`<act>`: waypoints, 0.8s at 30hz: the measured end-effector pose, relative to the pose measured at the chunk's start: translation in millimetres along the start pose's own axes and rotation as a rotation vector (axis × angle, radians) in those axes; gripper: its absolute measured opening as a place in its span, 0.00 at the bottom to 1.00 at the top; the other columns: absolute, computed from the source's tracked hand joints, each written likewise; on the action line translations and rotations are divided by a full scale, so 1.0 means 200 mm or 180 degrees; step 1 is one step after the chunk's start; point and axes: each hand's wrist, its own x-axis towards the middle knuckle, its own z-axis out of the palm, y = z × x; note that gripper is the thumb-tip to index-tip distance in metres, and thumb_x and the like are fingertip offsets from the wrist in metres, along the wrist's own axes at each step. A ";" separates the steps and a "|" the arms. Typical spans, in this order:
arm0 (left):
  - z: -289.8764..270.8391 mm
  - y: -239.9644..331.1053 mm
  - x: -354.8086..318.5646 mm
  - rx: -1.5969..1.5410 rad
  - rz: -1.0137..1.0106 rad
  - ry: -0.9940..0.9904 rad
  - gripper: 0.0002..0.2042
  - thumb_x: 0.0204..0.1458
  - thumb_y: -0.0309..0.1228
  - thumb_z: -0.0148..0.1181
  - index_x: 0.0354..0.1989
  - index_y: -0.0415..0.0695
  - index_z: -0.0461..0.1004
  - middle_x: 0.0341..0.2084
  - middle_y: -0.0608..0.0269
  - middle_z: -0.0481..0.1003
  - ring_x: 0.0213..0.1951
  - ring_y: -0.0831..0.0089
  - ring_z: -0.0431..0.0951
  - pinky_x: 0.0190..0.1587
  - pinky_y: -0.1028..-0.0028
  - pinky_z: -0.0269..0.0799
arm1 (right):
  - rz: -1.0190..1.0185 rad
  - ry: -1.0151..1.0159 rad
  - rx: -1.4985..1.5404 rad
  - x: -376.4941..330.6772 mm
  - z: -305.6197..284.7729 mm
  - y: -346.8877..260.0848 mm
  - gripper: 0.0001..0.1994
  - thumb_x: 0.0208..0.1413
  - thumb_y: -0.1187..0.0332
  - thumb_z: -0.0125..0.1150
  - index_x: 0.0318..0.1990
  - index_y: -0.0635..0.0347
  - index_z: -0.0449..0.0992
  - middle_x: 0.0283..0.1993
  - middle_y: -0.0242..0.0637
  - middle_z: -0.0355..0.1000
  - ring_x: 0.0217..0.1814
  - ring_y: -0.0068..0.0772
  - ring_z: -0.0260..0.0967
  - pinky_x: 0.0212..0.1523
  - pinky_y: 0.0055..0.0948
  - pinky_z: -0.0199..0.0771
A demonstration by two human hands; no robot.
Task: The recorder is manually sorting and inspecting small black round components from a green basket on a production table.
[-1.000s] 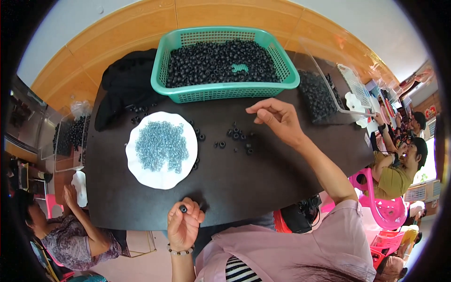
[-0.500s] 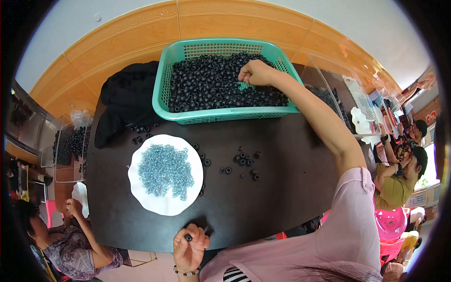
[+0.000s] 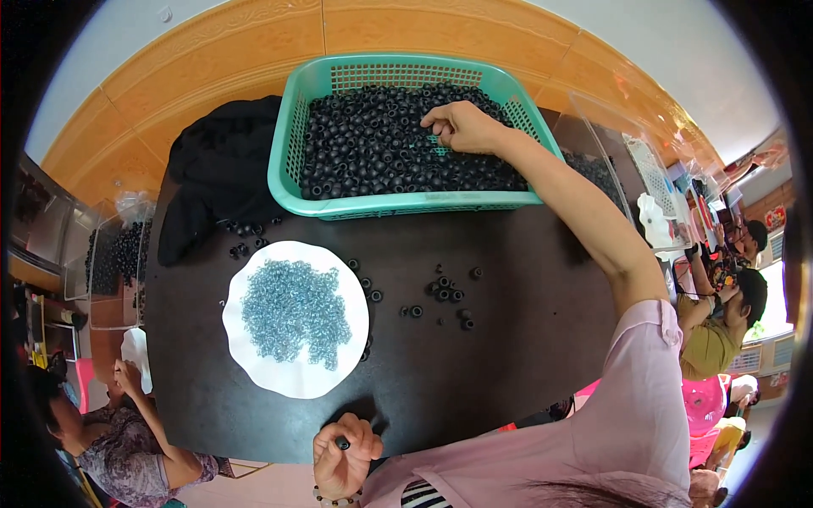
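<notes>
At the table's front edge my left hand (image 3: 345, 464) is closed on a small black bead-like cap (image 3: 342, 443), its dark round end showing between thumb and fingers. My right hand (image 3: 467, 129) reaches into a green plastic basket (image 3: 406, 203) filled with many similar black caps (image 3: 364, 140). Its thumb and fingers are bent together over the pieces; what they hold, if anything, I cannot make out. A white scalloped plate (image 3: 296, 381) left of centre carries a heap of small clear bluish pieces (image 3: 292, 309).
Loose black caps (image 3: 445, 292) lie on the dark table (image 3: 508, 364) right of the plate. Black cloth (image 3: 220, 169) is bunched left of the basket. Clear bins (image 3: 118, 262) with black pieces flank the table. One person (image 3: 127, 440) sits at left, others at right.
My right hand has moved slightly left over the black caps in the basket. My left hand keeps its hold on the black cap. The whole view has shifted a little.
</notes>
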 end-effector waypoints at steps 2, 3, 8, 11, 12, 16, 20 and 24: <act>0.00 0.00 -0.01 -0.0045 0.0001 0.0033 0.16 0.58 0.37 0.56 0.37 0.32 0.72 0.32 0.56 0.65 0.33 0.67 0.66 0.31 0.67 0.64 | 0.0007 0.0099 0.0017 0.00 -0.01 -0.02 0.16 0.45 0.82 0.53 0.44 0.66 0.76 0.24 0.37 0.71 0.32 0.29 0.73 0.36 0.26 0.72; 0.00 0.00 -0.01 -0.0064 0.0006 0.0045 0.16 0.59 0.37 0.56 0.37 0.32 0.72 0.32 0.56 0.65 0.33 0.67 0.66 0.31 0.67 0.64 | -0.0001 0.0094 0.0020 -0.01 -0.02 -0.06 0.16 0.45 0.82 0.53 0.44 0.66 0.76 0.24 0.37 0.71 0.32 0.29 0.73 0.36 0.26 0.72; 0.00 0.01 -0.01 -0.0073 -0.0054 0.0015 0.15 0.58 0.36 0.56 0.37 0.32 0.72 0.33 0.55 0.66 0.33 0.67 0.66 0.31 0.67 0.64 | 0.0236 -0.0177 -0.0493 -0.01 -0.04 -0.13 0.13 0.43 0.80 0.56 0.39 0.64 0.78 0.28 0.38 0.77 0.36 0.36 0.77 0.39 0.34 0.74; 0.01 0.00 -0.01 -0.0097 -0.0051 0.0022 0.15 0.58 0.36 0.57 0.37 0.32 0.72 0.33 0.55 0.66 0.33 0.67 0.67 0.31 0.67 0.65 | -0.0004 -0.0149 -0.0216 -0.01 0.00 -0.06 0.13 0.45 0.80 0.55 0.40 0.66 0.78 0.28 0.42 0.77 0.36 0.37 0.78 0.39 0.34 0.75; 0.00 0.00 -0.01 -0.0093 -0.0046 0.0029 0.15 0.58 0.36 0.57 0.37 0.32 0.72 0.33 0.56 0.66 0.33 0.67 0.67 0.31 0.67 0.65 | -0.0009 -0.0150 -0.0213 0.00 0.01 -0.07 0.13 0.45 0.80 0.55 0.40 0.66 0.78 0.28 0.42 0.77 0.36 0.37 0.78 0.39 0.34 0.75; 0.01 0.01 -0.01 -0.0052 -0.0050 0.0028 0.15 0.57 0.36 0.57 0.37 0.32 0.72 0.32 0.56 0.66 0.33 0.67 0.67 0.31 0.67 0.65 | -0.0049 -0.0062 -0.0095 0.01 0.02 -0.08 0.14 0.46 0.80 0.52 0.41 0.67 0.78 0.31 0.46 0.77 0.37 0.38 0.78 0.39 0.34 0.76; -0.01 0.01 -0.01 -0.0081 -0.0081 -0.0003 0.15 0.57 0.37 0.57 0.37 0.32 0.72 0.33 0.56 0.66 0.33 0.67 0.66 0.31 0.67 0.65 | -0.0187 -0.0035 -0.0293 0.03 0.02 -0.07 0.14 0.47 0.80 0.53 0.42 0.65 0.78 0.31 0.46 0.77 0.36 0.40 0.77 0.38 0.34 0.75; -0.01 0.01 -0.02 -0.0089 -0.0061 0.0005 0.16 0.58 0.37 0.57 0.38 0.32 0.72 0.33 0.56 0.65 0.33 0.67 0.66 0.32 0.66 0.65 | -0.0243 -0.0062 -0.0362 0.03 0.05 -0.09 0.14 0.47 0.80 0.54 0.42 0.63 0.78 0.30 0.45 0.77 0.35 0.41 0.76 0.38 0.36 0.74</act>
